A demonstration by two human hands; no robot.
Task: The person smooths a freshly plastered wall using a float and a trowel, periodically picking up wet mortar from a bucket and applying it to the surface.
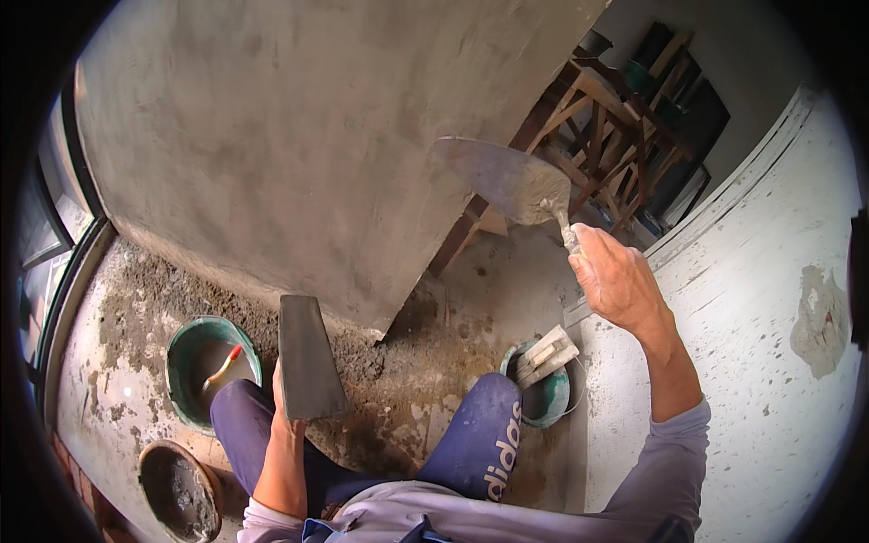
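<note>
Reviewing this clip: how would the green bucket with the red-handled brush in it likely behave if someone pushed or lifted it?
The green bucket looks to hold greyish liquid, so it would probably feel heavy and slosh if shoved. It sits on gritty, mortar-strewn floor, so it would likely drag rather than slide. The red-handled brush leans loosely inside and could shift or tip.

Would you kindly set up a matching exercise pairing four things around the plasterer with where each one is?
Things:
1. trowel
2. dark flat board
3. brush with a red handle
4. wooden float

Places:
A. in the green bucket by the left knee
B. raised in the right hand
C. across the green bucket by the right knee
D. held in the left hand

Pairs: 1-B, 2-D, 3-A, 4-C
</note>
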